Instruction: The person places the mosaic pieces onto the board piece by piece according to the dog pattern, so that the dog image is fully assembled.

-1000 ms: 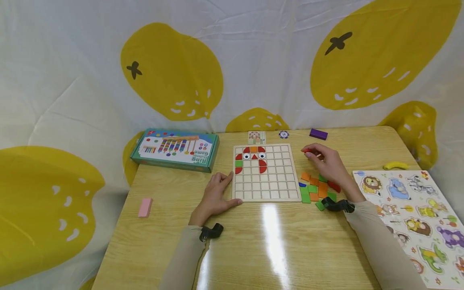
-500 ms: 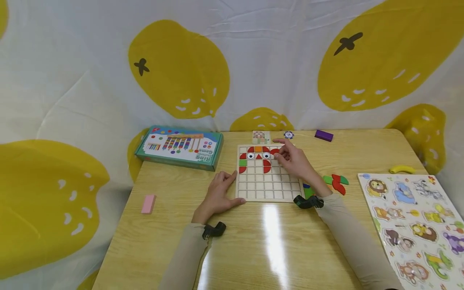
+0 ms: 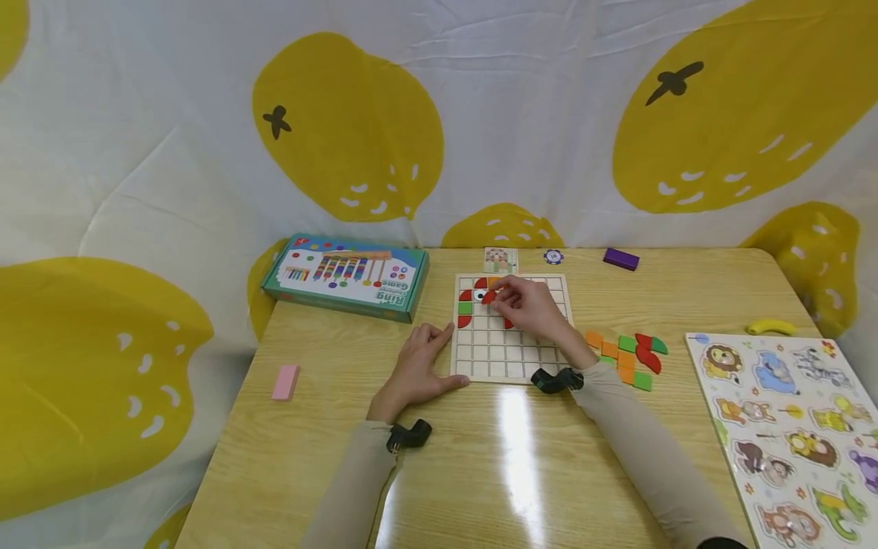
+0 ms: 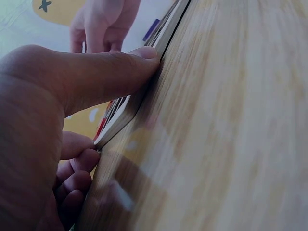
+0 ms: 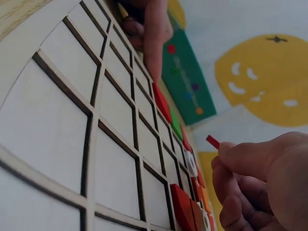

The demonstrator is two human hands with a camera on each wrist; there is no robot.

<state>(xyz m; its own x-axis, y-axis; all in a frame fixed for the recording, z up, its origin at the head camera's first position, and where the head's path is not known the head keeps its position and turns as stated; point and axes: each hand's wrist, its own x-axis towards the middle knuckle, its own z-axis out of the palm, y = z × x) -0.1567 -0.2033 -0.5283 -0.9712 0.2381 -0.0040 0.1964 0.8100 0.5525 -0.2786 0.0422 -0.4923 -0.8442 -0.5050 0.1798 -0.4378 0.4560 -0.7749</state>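
Note:
My right hand pinches a red quarter-circle tile between thumb and fingertips, above the upper part of a wooden grid board. In the right wrist view the red tile shows edge-on, apart from the board. My left hand rests at the board's front left corner, its extended thumb against the front edge and a finger touching the left edge. On the board are red tiles, a green tile and a round eye tile. My right hand hides some of the pieces.
Loose orange, green and red tiles lie right of the board. A pattern card, a poker chip and a purple block sit behind it. Around are a game box, pink block, animal puzzle and yellow banana-shaped piece.
My right hand has moved left from beside the loose tiles to over the board's upper left, carrying the red tile. My left hand stays at the corner. The head view has shifted slightly.

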